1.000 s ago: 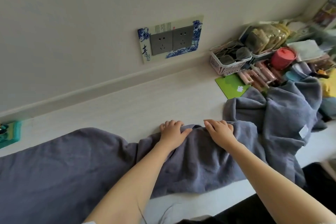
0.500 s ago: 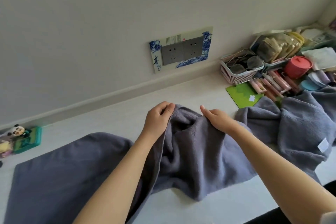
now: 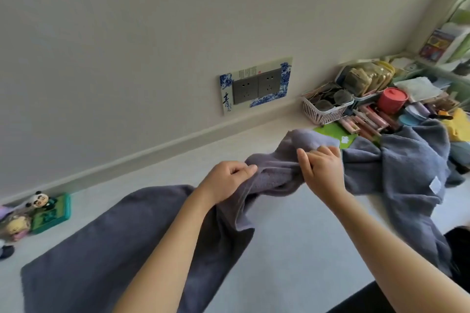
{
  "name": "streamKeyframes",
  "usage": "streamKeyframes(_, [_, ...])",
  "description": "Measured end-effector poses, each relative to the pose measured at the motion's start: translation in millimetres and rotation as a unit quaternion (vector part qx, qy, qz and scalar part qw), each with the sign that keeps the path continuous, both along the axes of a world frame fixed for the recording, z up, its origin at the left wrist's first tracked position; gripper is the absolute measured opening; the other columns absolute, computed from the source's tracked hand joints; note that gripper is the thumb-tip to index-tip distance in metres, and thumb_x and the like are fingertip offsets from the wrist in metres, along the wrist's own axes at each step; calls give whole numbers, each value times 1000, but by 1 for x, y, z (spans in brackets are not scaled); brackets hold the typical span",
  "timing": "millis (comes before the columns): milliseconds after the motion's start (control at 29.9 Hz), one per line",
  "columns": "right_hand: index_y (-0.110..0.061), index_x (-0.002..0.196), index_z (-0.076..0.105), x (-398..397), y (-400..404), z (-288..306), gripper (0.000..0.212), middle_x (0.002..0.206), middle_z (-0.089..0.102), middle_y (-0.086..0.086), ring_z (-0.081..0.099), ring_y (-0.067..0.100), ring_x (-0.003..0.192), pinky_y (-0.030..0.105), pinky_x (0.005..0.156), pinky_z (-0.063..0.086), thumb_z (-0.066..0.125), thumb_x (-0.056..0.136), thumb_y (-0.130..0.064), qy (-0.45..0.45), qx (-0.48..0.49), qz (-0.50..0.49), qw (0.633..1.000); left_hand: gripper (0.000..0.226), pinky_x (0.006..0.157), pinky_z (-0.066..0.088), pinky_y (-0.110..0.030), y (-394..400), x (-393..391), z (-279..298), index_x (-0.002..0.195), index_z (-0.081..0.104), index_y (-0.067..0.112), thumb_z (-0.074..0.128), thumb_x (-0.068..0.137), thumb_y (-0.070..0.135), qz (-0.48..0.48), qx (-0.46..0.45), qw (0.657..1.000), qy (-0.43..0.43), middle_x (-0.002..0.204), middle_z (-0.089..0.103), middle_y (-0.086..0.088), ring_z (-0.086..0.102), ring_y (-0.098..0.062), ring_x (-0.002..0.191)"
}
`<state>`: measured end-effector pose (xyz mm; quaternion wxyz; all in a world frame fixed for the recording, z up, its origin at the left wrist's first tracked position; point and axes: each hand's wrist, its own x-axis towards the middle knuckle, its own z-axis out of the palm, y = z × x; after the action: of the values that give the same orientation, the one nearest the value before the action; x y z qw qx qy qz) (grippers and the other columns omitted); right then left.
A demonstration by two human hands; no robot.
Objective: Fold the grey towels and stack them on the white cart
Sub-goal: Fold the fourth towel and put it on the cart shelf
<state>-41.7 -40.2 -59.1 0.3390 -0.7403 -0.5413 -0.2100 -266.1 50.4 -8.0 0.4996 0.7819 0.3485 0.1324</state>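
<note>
A long grey towel (image 3: 106,249) lies across the white tabletop (image 3: 292,249), flat at the left and bunched up in the middle. My left hand (image 3: 226,181) grips its raised edge with curled fingers. My right hand (image 3: 321,168) pinches the same bunched edge a little to the right, lifted off the table. A second grey towel (image 3: 412,168) with a white label lies crumpled at the right and hangs over the table's front edge. The white cart is not in view.
A wall with a blue-and-white socket plate (image 3: 256,85) runs along the back. A white basket (image 3: 325,107), a red pot (image 3: 391,99), pink tubes and a green card (image 3: 333,132) crowd the back right. Panda figures on a green box (image 3: 49,211) stand at the far left.
Both hands went from pressing flat on the towel to gripping its edge and lifting it up and to the right. The towel's middle has bunched and pulled off the front of the table.
</note>
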Motion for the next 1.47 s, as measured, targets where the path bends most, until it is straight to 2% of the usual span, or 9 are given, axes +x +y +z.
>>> streamKeyframes(234, [-10,56,63,-29,-90,-82,64,62,66,6,61,32,71,35,72,41,24,92,-45,143,-282,-91,944,39,46,38,-22,-48,9,-69,85,60,20,35,98,47,-99,-128,967,196,74,65,1,57,-14,49])
streamKeyframes(401, [-16,98,66,-37,-111,-90,33,104,63,2,59,24,95,36,80,48,41,98,-37,238,-291,-99,921,33,52,43,-24,-51,23,-89,83,61,22,40,97,42,-73,-97,981,153,78,66,1,58,-14,61])
streamKeyframes(568, [-23,127,52,-33,-106,-90,39,131,49,0,58,20,106,35,87,48,43,96,-44,333,-298,-116,887,41,87,52,-39,-38,38,-107,79,62,35,34,75,65,-38,-52,987,146,101,65,-11,66,-26,82])
streamKeyframes(768, [-14,140,40,12,-77,-82,49,146,38,1,41,21,130,35,101,36,47,96,-35,403,-260,-119,869,26,73,46,-17,-26,92,-111,98,63,21,42,95,36,20,-49,989,141,102,66,1,66,-10,74])
streamKeyframes(902, [-14,134,46,52,-62,-86,44,119,59,13,61,32,105,42,87,52,41,97,-38,493,-309,-72,810,27,62,44,-25,-10,141,-125,114,55,20,42,97,36,76,-77,989,98,118,59,-1,67,-10,76])
streamKeyframes(1002, [-7,95,59,69,-62,-83,35,75,59,9,62,18,58,28,57,53,36,100,-34,558,-315,-37,767,39,59,49,-28,4,178,-133,132,44,15,42,98,35,111,-110,984,87,122,55,-2,66,-13,75])
streamKeyframes(1135, [-5,79,60,85,-73,-84,50,75,66,8,61,15,62,21,64,50,36,99,-44,621,-307,-25,721,50,55,48,-24,18,205,-141,143,32,9,45,99,28,131,-125,978,100,116,45,1,61,-16,71])
streamKeyframes(1302, [-15,55,40,121,-96,-94,57,59,41,-2,39,13,58,29,57,32,37,93,-57,608,-274,-101,739,35,80,44,-30,21,232,-153,107,60,10,56,91,41,75,-46,977,193,104,59,-1,56,-21,88])
streamKeyframes(1469, [-11,58,55,137,-114,-98,63,60,52,-2,50,11,61,26,62,39,36,92,-61,661,-216,-129,707,17,66,45,-29,22,241,-127,72,61,22,65,88,26,168,-165,971,42,71,57,1,53,-16,70])
